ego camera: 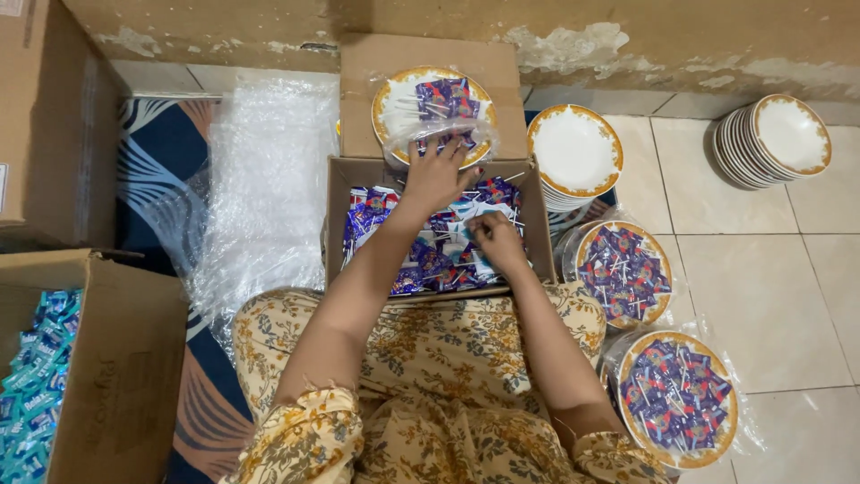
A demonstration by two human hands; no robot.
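Observation:
A gold-rimmed white plate in a clear plastic bag lies on the open flap of a cardboard box, with a few purple candy packets on it. My left hand rests on the near edge of that plate, fingers spread over the packets. My right hand is down inside the box, fingers pinched on purple candy packets that fill the box.
Two bagged plates of candy lie on the tiled floor at right. Stacks of empty plates stand beyond them. Clear plastic bags lie at left; a box of teal packets sits at lower left.

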